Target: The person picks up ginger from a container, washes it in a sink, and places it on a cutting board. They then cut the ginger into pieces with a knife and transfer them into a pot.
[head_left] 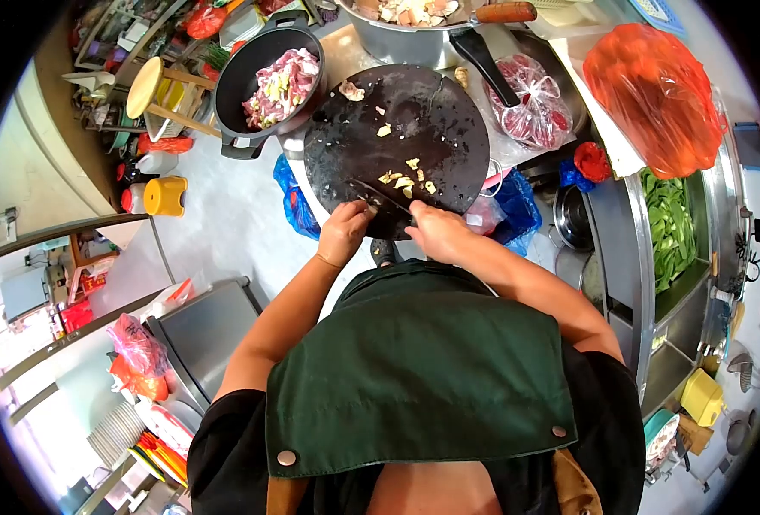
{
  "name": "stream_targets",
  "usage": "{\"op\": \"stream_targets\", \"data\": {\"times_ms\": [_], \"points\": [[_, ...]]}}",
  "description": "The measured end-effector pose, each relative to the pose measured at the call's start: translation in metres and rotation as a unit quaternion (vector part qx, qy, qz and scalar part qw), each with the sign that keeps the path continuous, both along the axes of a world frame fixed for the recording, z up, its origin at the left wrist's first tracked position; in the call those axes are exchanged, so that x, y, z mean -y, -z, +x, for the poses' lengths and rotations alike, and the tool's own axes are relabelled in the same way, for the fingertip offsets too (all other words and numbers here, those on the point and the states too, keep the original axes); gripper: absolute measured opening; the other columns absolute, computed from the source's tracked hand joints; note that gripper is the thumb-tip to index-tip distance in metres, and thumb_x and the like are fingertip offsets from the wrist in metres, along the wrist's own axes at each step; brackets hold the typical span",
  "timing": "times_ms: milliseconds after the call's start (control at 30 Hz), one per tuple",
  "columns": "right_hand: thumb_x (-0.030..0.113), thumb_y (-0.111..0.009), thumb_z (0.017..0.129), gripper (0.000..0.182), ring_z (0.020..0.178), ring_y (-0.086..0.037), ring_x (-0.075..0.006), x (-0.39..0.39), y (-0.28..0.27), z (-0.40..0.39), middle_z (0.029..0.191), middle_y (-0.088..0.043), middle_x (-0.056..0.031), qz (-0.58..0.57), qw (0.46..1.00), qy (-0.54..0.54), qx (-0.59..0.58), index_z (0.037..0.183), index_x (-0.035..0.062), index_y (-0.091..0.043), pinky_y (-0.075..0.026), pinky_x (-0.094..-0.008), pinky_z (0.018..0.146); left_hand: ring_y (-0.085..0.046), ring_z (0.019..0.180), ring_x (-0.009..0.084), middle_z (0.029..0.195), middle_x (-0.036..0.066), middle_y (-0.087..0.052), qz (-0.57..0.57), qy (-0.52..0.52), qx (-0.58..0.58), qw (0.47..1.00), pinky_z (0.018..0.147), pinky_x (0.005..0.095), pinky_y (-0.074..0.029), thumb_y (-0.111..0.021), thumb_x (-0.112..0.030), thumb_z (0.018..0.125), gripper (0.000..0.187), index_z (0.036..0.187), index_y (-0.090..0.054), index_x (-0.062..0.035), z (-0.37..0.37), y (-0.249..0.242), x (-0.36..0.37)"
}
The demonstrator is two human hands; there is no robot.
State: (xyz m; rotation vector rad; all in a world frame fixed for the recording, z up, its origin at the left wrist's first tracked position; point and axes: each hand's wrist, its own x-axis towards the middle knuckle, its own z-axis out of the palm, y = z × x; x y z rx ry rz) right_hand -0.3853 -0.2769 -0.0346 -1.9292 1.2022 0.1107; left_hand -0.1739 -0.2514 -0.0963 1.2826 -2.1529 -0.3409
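Note:
My right hand point(438, 232) grips a knife, whose dark blade point(380, 195) points up and left over the near part of a round dark chopping board point(431, 112). Close to the blade, my left hand point(345, 230) is closed, fingertips pinching a small pale piece of food point(373, 206) that looks like ginger; the fingers partly hide it. Several yellowish ginger-like pieces point(405, 182) lie on the board beyond the knife. A scrap of meat point(351, 91) rests near its far left edge.
A black pot of sliced meat point(281, 86) stands left of the board. Beyond it are a big metal pot point(405, 43) of chopped food and bagged red meat point(530, 103). At right are a red plastic bag point(654, 99) and leafy greens point(667, 227). A wooden stool point(145, 86) stands left.

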Motion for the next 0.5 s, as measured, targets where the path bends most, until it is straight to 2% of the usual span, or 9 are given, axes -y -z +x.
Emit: {"op": "stream_targets", "data": {"times_ms": [100,233,500], "points": [[0.019,-0.053,0.085,0.024,0.082,-0.058,-0.0407,-0.005,0.004,-0.019,0.089,-0.059,-0.0242,-0.036,0.998,0.025,0.053,0.091,-0.0008,-0.042,-0.046,-0.0482,0.070,-0.060,0.076,0.0251,0.087,0.007,-0.061,-0.004,-0.002,0.004,1.000,0.064,0.0319,-0.049,-0.063,0.001,0.070,0.014,0.082,-0.061,-0.0057,0.003,0.005,-0.005],[0.017,-0.053,0.084,0.022,0.080,-0.059,-0.0404,-0.017,-0.011,-0.032,0.089,-0.058,-0.0257,-0.031,0.999,-0.023,0.032,0.089,-0.0008,-0.041,-0.047,-0.0469,0.067,-0.060,0.075,0.0257,0.087,0.008,-0.061,-0.002,-0.001,0.006,1.000,0.063,0.0329,-0.049,-0.062,0.002,0.070,0.015,0.083,-0.061,-0.0051,0.003,0.012,-0.007],[0.012,-0.051,0.084,0.016,0.075,-0.059,-0.0408,-0.021,-0.018,-0.033,0.086,-0.057,-0.0237,-0.070,0.996,-0.045,0.029,0.088,-0.0017,-0.043,-0.047,-0.0470,0.065,-0.059,0.077,0.0246,0.086,0.007,-0.060,0.000,-0.011,0.005,1.000,0.065,0.0317,-0.050,-0.060,0.003,0.069,0.014,0.081,-0.061,-0.0035,0.001,0.008,-0.003]]}}
